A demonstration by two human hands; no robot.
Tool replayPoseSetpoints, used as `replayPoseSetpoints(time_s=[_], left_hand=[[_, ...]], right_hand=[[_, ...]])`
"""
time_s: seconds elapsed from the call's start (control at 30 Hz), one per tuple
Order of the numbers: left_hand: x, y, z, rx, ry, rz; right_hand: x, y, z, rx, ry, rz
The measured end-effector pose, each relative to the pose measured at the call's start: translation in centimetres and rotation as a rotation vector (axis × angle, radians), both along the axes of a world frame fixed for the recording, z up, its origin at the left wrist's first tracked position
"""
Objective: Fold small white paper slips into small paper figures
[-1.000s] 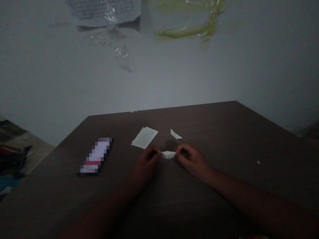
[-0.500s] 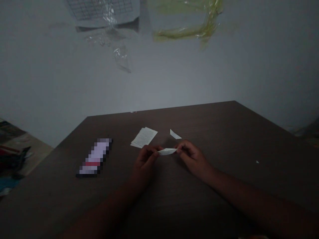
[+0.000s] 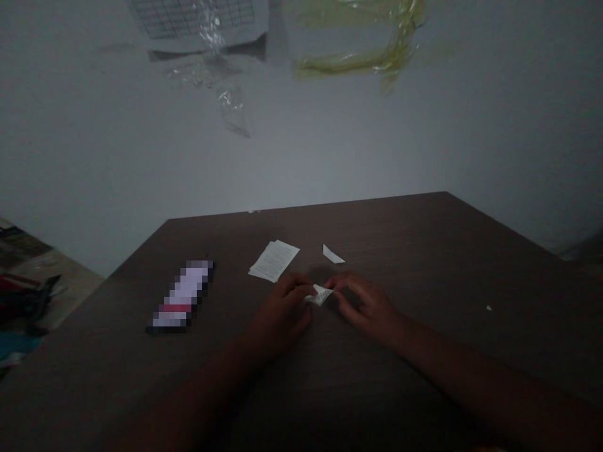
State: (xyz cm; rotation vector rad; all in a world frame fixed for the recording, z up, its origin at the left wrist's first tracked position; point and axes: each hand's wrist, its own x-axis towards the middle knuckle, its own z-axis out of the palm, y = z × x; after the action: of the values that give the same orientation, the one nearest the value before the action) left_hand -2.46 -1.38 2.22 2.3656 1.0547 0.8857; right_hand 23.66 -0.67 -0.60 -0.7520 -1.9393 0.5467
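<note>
Paper (image 3: pixel 322 294), small, whitish and folded, is pinched by left hand (image 3: pixel 284 311) and right hand (image 3: pixel 367 304) over a dark brown table (image 3: pixel 405 235); yellowish tape (image 3: pixel 346 66) marks the grey wall (image 3: pixel 339 138).

Small folded white paper (image 3: pixel 321 295), angular, pointed at right, partly covered by the left hand (image 3: pixel 284 312)

Phone (image 3: pixel 183 296), yellow tape (image 3: pixel 348 66) on wall (image 3: pixel 330 144)
</note>
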Motion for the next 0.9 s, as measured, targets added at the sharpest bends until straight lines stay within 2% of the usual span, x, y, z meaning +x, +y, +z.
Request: replayPoseSetpoints(time_s=[0.17, 0.37, 0.67, 0.9], left_hand=[[-0.1, 0.2, 0.1, -0.021, 0.052, 0.04], [-0.1, 0.2, -0.2, -0.026, -0.007, 0.013], [0.0, 0.2, -0.3, -0.06, -0.02, -0.036], [-0.1, -0.2, -0.7, -0.166, -0.051, 0.083]], right_hand=[[-0.1, 0.0, 0.0, -0.006, -0.027, 0.017], [-0.1, 0.1, -0.2, 0.043, 0.0, 0.03], [-0.6, 0.0, -1.4, -0.097, -0.046, -0.007], [-0.6, -0.2, -0.8, -0.267, 0.009, 0.027]])
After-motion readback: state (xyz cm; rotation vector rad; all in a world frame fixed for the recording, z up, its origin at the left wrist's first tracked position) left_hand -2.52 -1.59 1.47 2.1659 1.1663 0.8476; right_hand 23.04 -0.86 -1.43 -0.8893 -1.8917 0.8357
